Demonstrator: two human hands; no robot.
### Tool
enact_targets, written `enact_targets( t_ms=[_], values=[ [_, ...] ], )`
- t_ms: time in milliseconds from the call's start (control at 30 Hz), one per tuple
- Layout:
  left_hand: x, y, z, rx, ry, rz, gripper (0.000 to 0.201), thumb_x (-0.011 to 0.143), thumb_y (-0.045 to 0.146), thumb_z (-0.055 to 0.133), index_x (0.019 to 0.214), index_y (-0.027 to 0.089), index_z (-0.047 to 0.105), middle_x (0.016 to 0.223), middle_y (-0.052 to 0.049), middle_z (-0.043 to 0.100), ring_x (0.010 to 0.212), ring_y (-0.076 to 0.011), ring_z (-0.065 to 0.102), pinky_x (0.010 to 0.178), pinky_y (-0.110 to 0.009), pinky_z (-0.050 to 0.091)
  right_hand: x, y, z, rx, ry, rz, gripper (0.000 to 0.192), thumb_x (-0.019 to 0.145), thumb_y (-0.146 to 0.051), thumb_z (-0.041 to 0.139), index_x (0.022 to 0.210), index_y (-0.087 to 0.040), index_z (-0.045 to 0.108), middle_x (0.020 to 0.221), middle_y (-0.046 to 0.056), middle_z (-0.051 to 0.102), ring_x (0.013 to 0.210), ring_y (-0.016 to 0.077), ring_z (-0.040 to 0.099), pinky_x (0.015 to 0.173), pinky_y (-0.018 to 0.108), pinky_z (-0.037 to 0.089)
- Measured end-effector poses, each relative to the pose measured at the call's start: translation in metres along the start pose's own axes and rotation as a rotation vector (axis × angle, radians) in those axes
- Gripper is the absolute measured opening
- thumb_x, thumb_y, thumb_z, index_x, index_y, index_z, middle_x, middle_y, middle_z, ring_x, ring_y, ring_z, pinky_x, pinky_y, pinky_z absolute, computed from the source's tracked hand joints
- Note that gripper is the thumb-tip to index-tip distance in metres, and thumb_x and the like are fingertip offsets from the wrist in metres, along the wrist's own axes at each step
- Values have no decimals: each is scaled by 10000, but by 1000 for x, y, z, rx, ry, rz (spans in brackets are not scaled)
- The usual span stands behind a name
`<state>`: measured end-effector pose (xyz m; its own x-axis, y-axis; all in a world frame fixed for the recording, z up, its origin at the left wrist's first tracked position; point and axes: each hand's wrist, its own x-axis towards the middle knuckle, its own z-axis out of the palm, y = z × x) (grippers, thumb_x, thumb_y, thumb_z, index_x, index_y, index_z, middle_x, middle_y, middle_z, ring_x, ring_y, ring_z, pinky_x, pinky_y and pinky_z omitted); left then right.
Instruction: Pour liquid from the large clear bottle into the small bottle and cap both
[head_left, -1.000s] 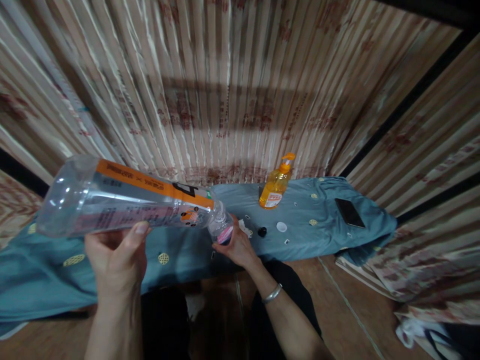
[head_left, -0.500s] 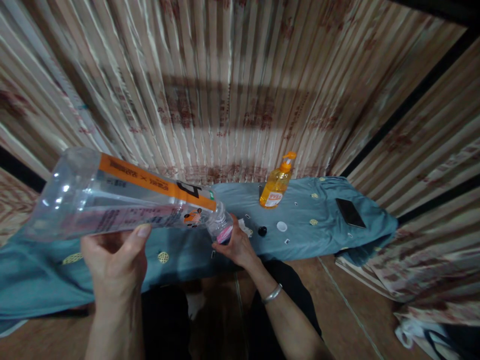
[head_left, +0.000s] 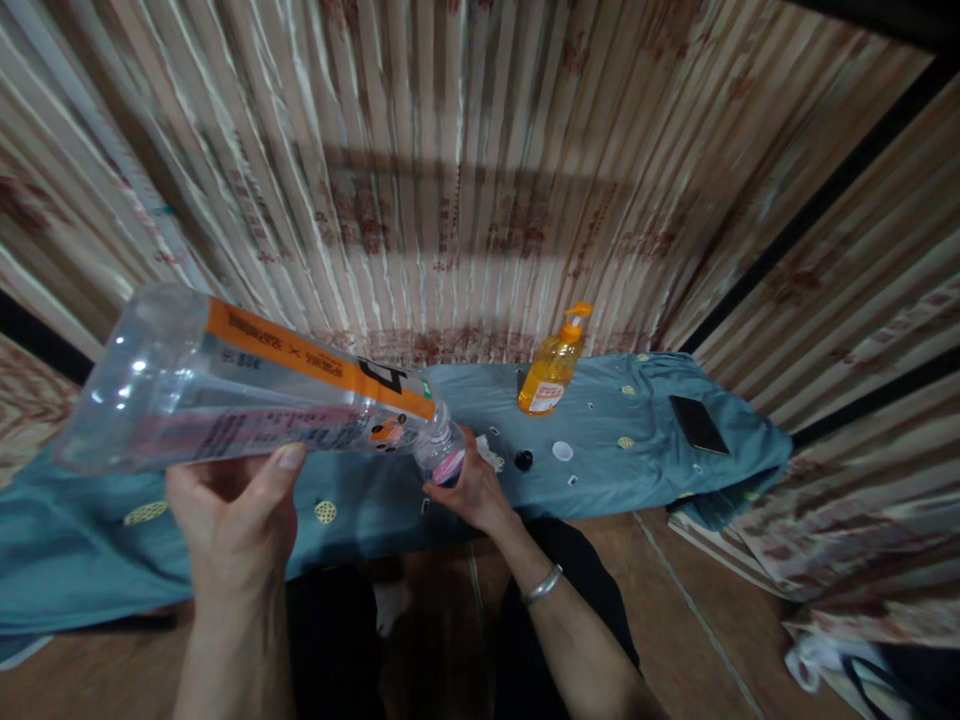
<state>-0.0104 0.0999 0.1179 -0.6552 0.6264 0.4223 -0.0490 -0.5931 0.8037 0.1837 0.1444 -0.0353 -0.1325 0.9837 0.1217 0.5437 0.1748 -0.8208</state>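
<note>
the left hand grasps the big clear bottle, tilted above the blue cloth. the right hand grips a small bottle at its mouth.

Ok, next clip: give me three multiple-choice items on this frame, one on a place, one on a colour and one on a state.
1. Where does the soap bottle stand?
A. on the blue cloth
B. on the floor
C. in the left hand

2. What colour is the band on the big clear bottle?
A. green
B. orange
C. purple

3. How is the big clear bottle held?
A. upright on the cloth
B. lying untouched
C. tilted, neck lower than base, in both hands

Answers:
1 A, it stands upright on the cloth by the curtain.
2 B, an orange strip runs along its upper side.
3 C, the left hand grips the body and the right hand is at the neck.
</note>
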Motion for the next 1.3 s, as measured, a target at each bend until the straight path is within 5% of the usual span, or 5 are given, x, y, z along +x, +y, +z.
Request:
enact_targets(
  t_ms=[567,800,1067,1300],
  values=[
    [1,1,8,-1,-54,20,380,395,390,906,598,256,614,773,-51,660,905,-334,687,1043,-692,469,0,0,1,11,6,-2,1109,682,-348,855,1597,-176,252,1387,178,649,1311,371,633,1115,545,499],
    [5,-1,9,-48,-70,13,385,380,368,934,606,238,650,804,-15,634,735,-196,595,1022,-602,518,-2,-7,-1,-14,-5,26,1092,690,-344,847,1590,-127,269,1408,218,634,1327,382,623,1120,540,498],
    [8,-2,12,-11,-99,34,432,354,456,937,587,252,635,718,-33,650,834,-292,662,1059,-688,449,0,-2,1,-15,-1,18,1121,678,-361,861,1601,-159,257,1379,189,656,1299,378,642,1109,547,501],
    [10,-4,12,-48,-104,44,451,346,447,956,563,241,619,697,-22,621,781,-238,602,1054,-690,430,0,-3,3,-1,2,23,1124,670,-352,867,1593,-135,262,1404,206,638,1323,375,625,1123,538,494]
  ],
)
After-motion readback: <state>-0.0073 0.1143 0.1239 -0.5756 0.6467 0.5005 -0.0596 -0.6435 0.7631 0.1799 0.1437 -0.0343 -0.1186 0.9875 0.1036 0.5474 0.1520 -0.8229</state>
